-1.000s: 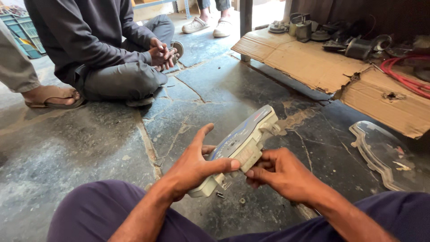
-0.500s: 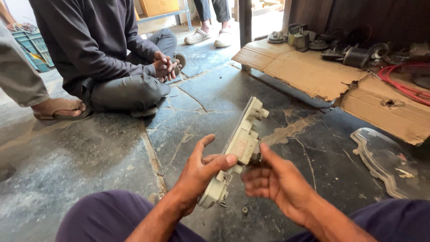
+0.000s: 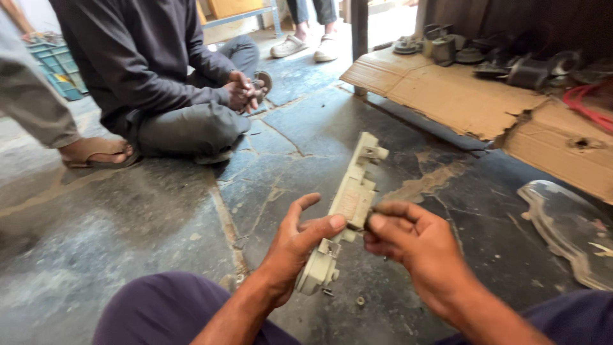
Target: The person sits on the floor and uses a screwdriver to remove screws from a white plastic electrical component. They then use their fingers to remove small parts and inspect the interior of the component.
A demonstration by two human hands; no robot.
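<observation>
A cracked dark stone floor (image 3: 159,211) is seen under everything. Straight ahead, a person in a dark long-sleeved top (image 3: 153,70) is seated cross-legged, with both hands closed on a small object (image 3: 258,83) at the knee. At the left edge, a sandalled foot (image 3: 96,152) of another person is planted, and a blue crate (image 3: 54,64) is set behind it. A pair of white shoes (image 3: 306,46) is seen at the top, beside a dark post (image 3: 359,25). To the right, flattened cardboard (image 3: 460,96) is spread out, loaded with dark metal parts (image 3: 511,64) and a red cable (image 3: 584,102). A clear plastic cover (image 3: 568,233) is laid on the floor at the right, near the right knee. Nothing is placed between the camera and the hands.

A long cream-coloured plastic housing (image 3: 351,198) is held in the air above the floor, between the 2 knees, tilted so that its far end points up and away. The left hand (image 3: 297,246) is wrapped around its lower part, thumb pressed on the face, index finger raised free. The right hand (image 3: 415,246) is closed loosely at the housing's right edge, thumb and fingertips pinched against it; whether something small is pinched there cannot be told. Both forearms are brought in from below, wrists bent toward each other.
</observation>
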